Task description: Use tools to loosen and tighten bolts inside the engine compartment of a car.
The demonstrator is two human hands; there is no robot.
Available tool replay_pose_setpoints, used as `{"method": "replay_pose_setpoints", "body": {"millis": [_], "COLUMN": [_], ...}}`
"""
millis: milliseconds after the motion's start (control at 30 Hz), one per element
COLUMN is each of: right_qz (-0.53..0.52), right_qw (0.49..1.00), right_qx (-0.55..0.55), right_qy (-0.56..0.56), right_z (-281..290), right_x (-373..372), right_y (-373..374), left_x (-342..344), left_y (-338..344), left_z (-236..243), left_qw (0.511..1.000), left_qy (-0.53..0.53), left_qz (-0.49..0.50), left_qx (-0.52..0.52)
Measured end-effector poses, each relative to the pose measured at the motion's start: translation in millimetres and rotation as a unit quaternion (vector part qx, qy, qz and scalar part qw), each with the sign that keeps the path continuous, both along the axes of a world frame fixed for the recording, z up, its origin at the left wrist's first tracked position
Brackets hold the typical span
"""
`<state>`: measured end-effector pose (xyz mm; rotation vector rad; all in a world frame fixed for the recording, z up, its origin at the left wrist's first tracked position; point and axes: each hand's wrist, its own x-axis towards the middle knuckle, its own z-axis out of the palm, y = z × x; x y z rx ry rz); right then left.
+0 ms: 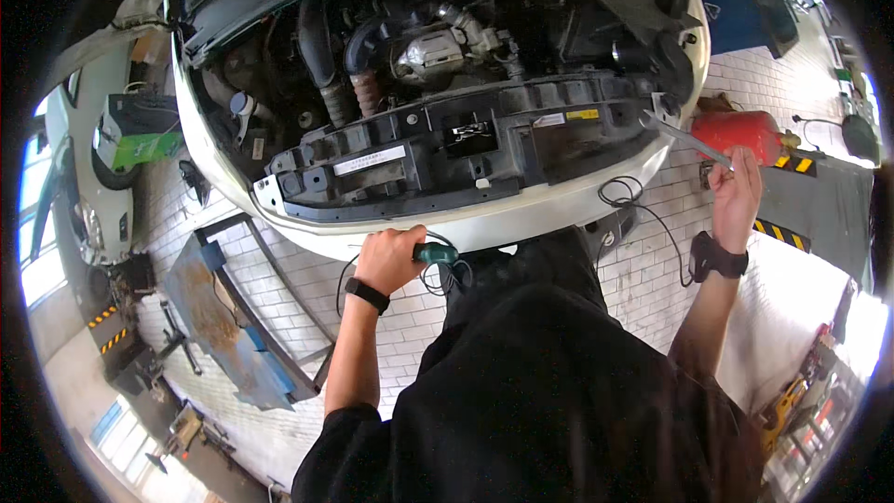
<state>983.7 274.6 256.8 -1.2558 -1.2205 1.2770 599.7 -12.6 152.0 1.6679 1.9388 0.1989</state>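
My left hand (391, 259) is closed on a dark green handle (435, 253) at the white front edge of an open car (503, 228), with thin black cords hanging in loops around it. My right hand (734, 182) is out to the right, fingers closed on a long grey metal tool (689, 140), whose far end reaches the right end of the black plastic front panel (503, 154). The engine bay (428, 56) lies behind that panel, with hoses and a silver metal housing. Black bands are on both my wrists. My black-clothed body fills the lower middle.
A red tank (731, 130) and a striped-edged grey platform (819, 214) are at the right. A rusty board on a metal frame (233, 326) is at the lower left, near a green box (140, 130) and another white car (93, 205). Yellow tools (773, 424) lie lower right.
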Motion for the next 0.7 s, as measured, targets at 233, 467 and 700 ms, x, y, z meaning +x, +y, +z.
{"method": "replay_pose_setpoints", "body": {"millis": [233,467,700], "right_qz": [0.022,0.08,0.176], "right_qw": [0.999,0.997,0.982], "right_qx": [-0.009,-0.011,-0.036], "right_qy": [-0.03,-0.022,-0.063], "right_z": [5.8,-25.9,-58.0], "right_x": [26.5,63.5,72.4], "right_y": [-36.6,-52.0,-59.7], "left_x": [30.5,68.4,87.8], "left_y": [-23.4,-88.2,-172.2], "left_z": [-25.2,-32.6,13.3], "left_qw": [0.998,0.985,0.956], "left_qy": [-0.023,-0.013,0.035], "left_qz": [0.044,0.142,0.277], "left_qx": [-0.036,-0.093,-0.086]}}
